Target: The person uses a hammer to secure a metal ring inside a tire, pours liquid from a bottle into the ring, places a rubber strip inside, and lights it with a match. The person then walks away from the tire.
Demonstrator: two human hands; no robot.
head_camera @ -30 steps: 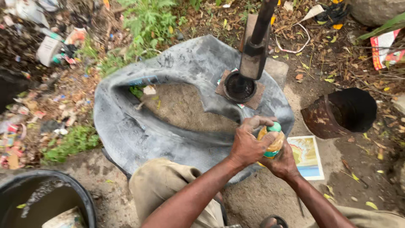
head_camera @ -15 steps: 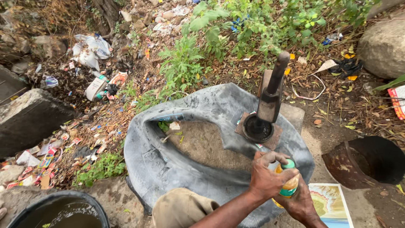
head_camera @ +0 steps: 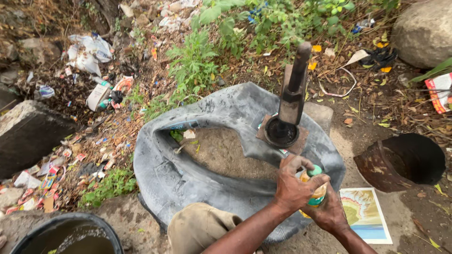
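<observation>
While both hands meet over the near right edge of the large grey rubber inner tube [head_camera: 188, 164], grasping together a small yellow bottle with a green cap [head_camera: 316, 186]. Left hand [head_camera: 294, 186] clenched over the bottle's upper part from the left, fingers curled around it below the cap. Right hand [head_camera: 329, 211] cupped beneath and behind, gripping the bottle's lower half. Bottle upright or nearly so, cap uppermost, just above the tube's rubber and just in front of a rusty metal press with a round base and tall upright handle [head_camera: 289, 113]. Press standing on the tube's far right edge, on a flat brown square plate [head_camera: 301, 146]. Bare sandy ground showing through the tube's middle opening. Khaki-clad knee [head_camera: 197, 230] against the tube's near edge. Near the right hand, lying flat on the ground, a printed card with a sun picture [head_camera: 365, 214]; beyond it to the right, a rusty round metal can lying tilted with a dark mouth [head_camera: 400, 162]. At the lower left corner, a black bucket of murky water [head_camera: 70, 235]. Large grey stone block [head_camera: 28, 136] at the left, scattered litter and green weeds [head_camera: 193, 61] beyond the tube's far edge, big rounded boulder [head_camera: 421, 30] at the upper right.
</observation>
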